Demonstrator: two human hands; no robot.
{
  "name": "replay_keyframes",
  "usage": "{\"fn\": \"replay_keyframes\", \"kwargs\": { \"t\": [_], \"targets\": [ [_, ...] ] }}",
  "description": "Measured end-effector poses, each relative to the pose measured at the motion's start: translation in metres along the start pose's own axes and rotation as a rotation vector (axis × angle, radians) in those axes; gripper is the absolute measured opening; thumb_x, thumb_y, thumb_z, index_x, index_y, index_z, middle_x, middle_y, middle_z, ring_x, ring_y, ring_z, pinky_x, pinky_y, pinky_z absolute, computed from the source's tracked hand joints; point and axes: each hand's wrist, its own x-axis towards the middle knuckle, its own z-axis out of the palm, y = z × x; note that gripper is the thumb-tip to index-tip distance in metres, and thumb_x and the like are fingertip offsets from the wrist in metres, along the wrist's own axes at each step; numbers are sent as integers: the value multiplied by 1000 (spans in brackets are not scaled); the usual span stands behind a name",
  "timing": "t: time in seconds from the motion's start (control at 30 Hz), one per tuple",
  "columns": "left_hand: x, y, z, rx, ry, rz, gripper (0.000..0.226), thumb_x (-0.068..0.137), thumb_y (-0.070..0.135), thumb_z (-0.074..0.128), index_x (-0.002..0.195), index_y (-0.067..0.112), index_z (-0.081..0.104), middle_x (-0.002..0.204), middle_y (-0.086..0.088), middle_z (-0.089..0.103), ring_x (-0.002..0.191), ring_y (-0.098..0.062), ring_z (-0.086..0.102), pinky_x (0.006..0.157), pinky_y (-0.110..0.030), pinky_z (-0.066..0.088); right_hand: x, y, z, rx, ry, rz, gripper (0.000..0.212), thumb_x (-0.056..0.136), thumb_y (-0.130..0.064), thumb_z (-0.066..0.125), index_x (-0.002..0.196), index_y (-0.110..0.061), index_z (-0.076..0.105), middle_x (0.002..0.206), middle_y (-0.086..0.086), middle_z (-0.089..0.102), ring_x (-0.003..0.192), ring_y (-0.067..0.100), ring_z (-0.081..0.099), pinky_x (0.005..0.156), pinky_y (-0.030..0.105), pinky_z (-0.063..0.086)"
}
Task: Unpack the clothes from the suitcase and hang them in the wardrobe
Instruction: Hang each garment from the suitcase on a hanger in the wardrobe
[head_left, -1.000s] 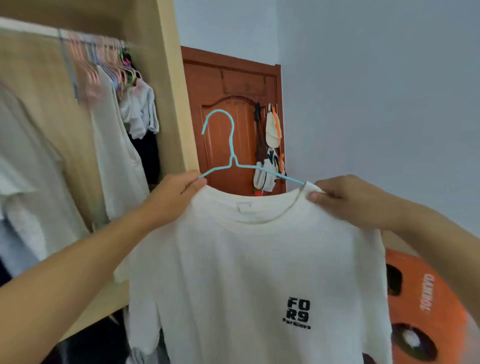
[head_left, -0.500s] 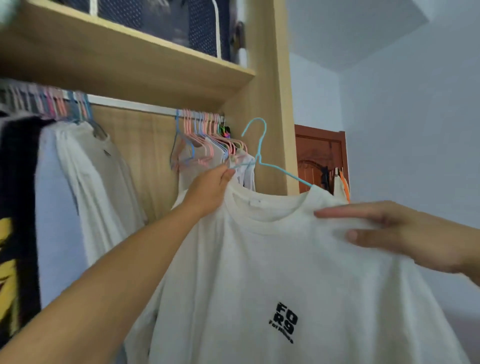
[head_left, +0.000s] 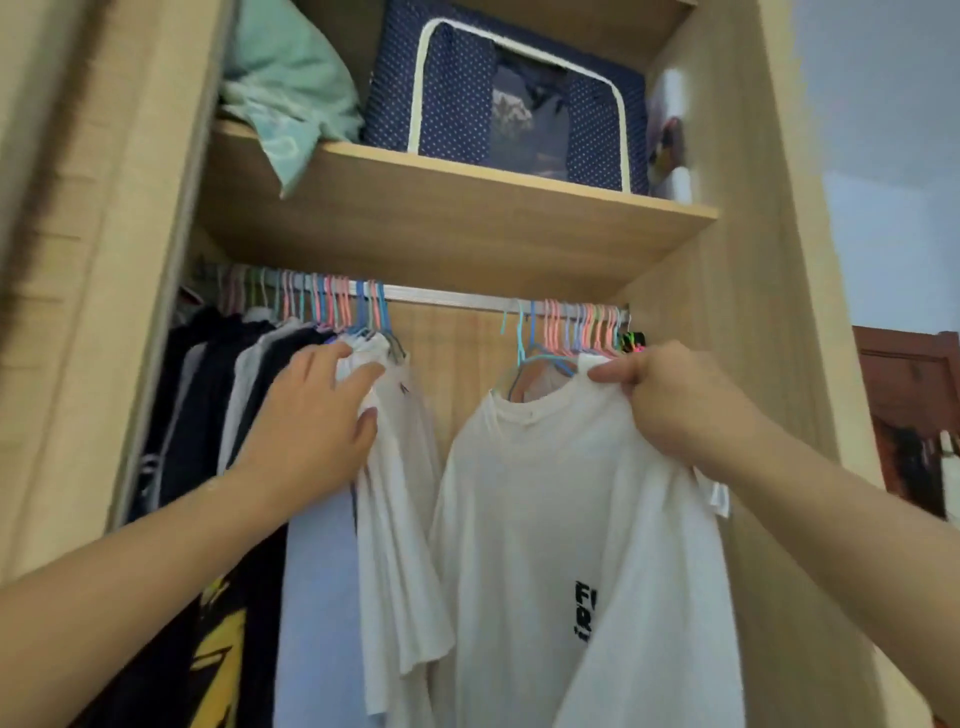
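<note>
— What writing could be read on the white T-shirt (head_left: 561, 519)?

— Black block letters low on its chest, "F" over "R", the rest folded out of view, with a smaller line beneath too blurred to read. No other label in the wardrobe (head_left: 753, 364) was legible.

— Where did the shirt hang?

— On a light-blue hanger (head_left: 524, 345) hooked over the metal rail (head_left: 452, 299), at the left edge of the right-hand cluster of pink and blue hangers (head_left: 582, 325). The right hand (head_left: 675, 400) pinched the shirt's shoulder between thumb and curled fingers, just beside the collar.

— And the other hand?

— The left hand (head_left: 317, 421) lay with fingers spread and straight against a second white shirt (head_left: 395, 441) at the right edge of the left-hand group of dark garments (head_left: 208, 405), gripping nothing.

— How much room was there on the rail?

— A bare stretch showed between the two clusters, the wardrobe's back panel visible behind it. The right cluster sat near the right side wall.

— Above the rail?

— A wooden shelf (head_left: 467, 228) carried a navy dotted storage box (head_left: 509, 98) with white piping and mint-green bedding (head_left: 285, 88) to its left.
</note>
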Motion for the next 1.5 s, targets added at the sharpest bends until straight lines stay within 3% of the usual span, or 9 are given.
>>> {"fn": "replay_keyframes", "kwargs": {
  "t": [0.27, 0.57, 0.73, 0.83, 0.93, 1.07, 1.17, 1.33, 1.5],
  "targets": [
    [-28, -106, -24, 432, 55, -185, 68, 82, 30, 48, 148, 13, 52, 159, -27, 27, 143, -56, 22, 111, -72, 17, 142, -71, 65, -135, 124, -67, 36, 93, -7, 52, 125, -13, 68, 124, 20, 64, 114, 40, 60, 94, 40, 49],
    [-34, -121, -14, 259, 190, -474, 75, 86, 25, 41, 158, 13, 24, 155, -24, 27, 146, -50, 21, 105, -71, 29, 149, -89, 179, -182, -170, -149, 43, 93, -4, 44, 132, -9, 62, 132, 15, 61, 122, 35, 58, 100, 37, 49],
    [-36, -121, -10, 296, 217, -452, 70, 91, 21, 35, 159, 10, 20, 154, -25, 29, 146, -51, 20, 104, -70, 31, 152, -158, 189, -29, -202, -260, 17, 92, -15, 46, 89, -9, 62, 88, 7, 61, 92, 31, 63, 70, 32, 46],
    [-35, -121, -12, 301, 205, -439, 71, 90, 19, 34, 159, 9, 18, 154, -27, 28, 145, -52, 19, 104, -72, 29, 150, -177, 195, 140, -212, -277, 22, 97, -16, 40, 85, -8, 57, 100, 15, 66, 86, 34, 62, 67, 34, 44],
    [-36, -123, -11, 301, 198, -432, 71, 91, 18, 34, 159, 8, 16, 154, -28, 27, 145, -53, 18, 105, -73, 28, 141, -146, 185, 265, -94, -297, 32, 101, -31, 38, 120, -15, 58, 112, 12, 66, 92, 36, 69, 72, 40, 55],
    [-36, -121, -12, 299, 189, -430, 71, 91, 17, 35, 159, 8, 15, 153, -28, 26, 145, -54, 19, 105, -73, 28, 155, -52, 158, -689, 214, -102, 28, 93, -23, 53, 117, -13, 60, 120, 10, 61, 112, 31, 55, 84, 38, 44],
    [-36, -121, -11, 300, 187, -439, 70, 92, 17, 33, 159, 8, 15, 154, -29, 26, 145, -54, 19, 106, -73, 27, 158, -7, 148, -952, 185, 60, 39, 91, -29, 57, 128, -18, 57, 121, 5, 57, 117, 26, 46, 94, 41, 39],
    [-35, -121, -11, 311, 192, -429, 69, 93, 18, 32, 159, 8, 15, 153, -28, 27, 145, -54, 19, 106, -71, 28, 164, 9, 145, -902, 75, 60, 32, 83, -25, 70, 114, -23, 62, 104, 1, 66, 109, 26, 54, 97, 44, 38],
    [-36, -122, -10, 299, 195, -435, 70, 92, 19, 34, 159, 8, 16, 153, -28, 26, 145, -54, 19, 106, -72, 28, 169, -7, 151, -417, 52, 119, 16, 91, -5, 51, 101, -2, 62, 83, 10, 55, 80, 33, 54, 68, 36, 45]
  ]
}}
